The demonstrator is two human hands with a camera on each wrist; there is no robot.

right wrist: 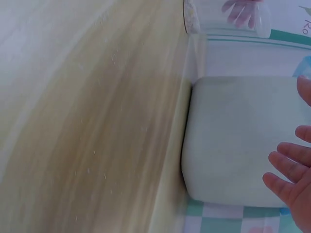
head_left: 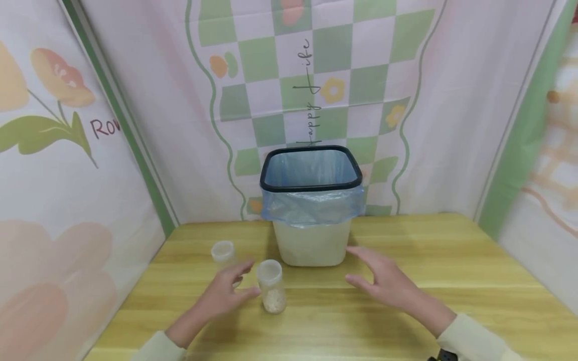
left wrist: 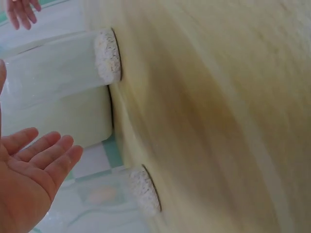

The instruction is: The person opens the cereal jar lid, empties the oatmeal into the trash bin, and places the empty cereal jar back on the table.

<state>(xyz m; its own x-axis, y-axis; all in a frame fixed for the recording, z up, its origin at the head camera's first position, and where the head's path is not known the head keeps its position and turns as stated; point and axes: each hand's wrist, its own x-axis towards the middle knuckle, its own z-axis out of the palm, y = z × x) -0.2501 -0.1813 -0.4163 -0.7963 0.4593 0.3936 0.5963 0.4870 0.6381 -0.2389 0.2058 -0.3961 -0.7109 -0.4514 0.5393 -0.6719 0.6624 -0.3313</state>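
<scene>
My left hand (head_left: 226,291) is held with fingers apart between two clear plastic jars, holding neither. The nearer jar (head_left: 272,286) stands upright just right of my left thumb, with pale, crumbly bits at its bottom; whether the thumb touches it I cannot tell. Behind the left fingers stands the other jar (head_left: 223,250), partly hidden in the head view; its pale contents (left wrist: 144,190) show in the left wrist view. My right hand (head_left: 384,278) hovers with spread fingers at the front right of a whitish bin (head_left: 311,245), nothing in its grasp.
A blue plastic bag (head_left: 311,205) lines the bin, folded over its side under a black rim ring (head_left: 311,188). The bin stands on a wood-grain table (head_left: 429,250) near its back edge. Printed curtains (head_left: 149,100) surround the table at the back and sides.
</scene>
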